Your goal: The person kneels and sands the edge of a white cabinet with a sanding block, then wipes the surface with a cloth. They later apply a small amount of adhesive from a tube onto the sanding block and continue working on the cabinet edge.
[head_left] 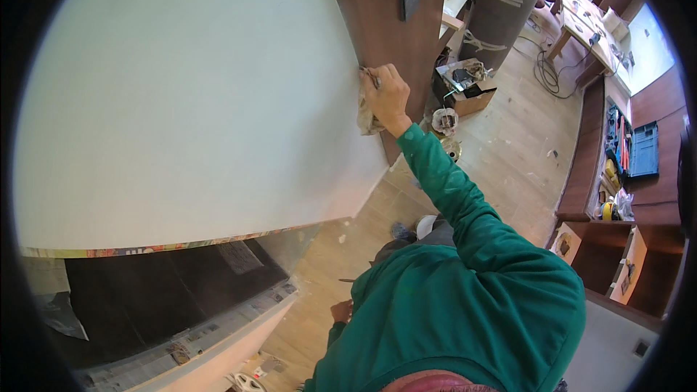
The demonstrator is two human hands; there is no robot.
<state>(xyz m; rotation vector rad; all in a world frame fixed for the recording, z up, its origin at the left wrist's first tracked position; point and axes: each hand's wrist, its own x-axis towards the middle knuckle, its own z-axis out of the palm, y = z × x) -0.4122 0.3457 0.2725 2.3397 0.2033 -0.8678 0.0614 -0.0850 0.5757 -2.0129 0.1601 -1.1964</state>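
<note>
Near one o'clock, where white wall [203, 101] is meeting brown panel [399, 43], the right hand [389, 99] is pinching a crumpled cloth [369, 117]; keeping light, even pressure along the edge would probably help. At six o'clock, the left hand [341, 311] is showing too little to judge its grip.

A smooth white wall [189, 101] fills the left; a reddish-brown wood-grain panel [385, 0] adjoins it; a pale plank-patterned floor [508, 152] bears white specks; rightward stand a light wooden worktable [559, 43] and an open reddish-brown wooden cabinet [657, 268]; upper right is brightest.
</note>
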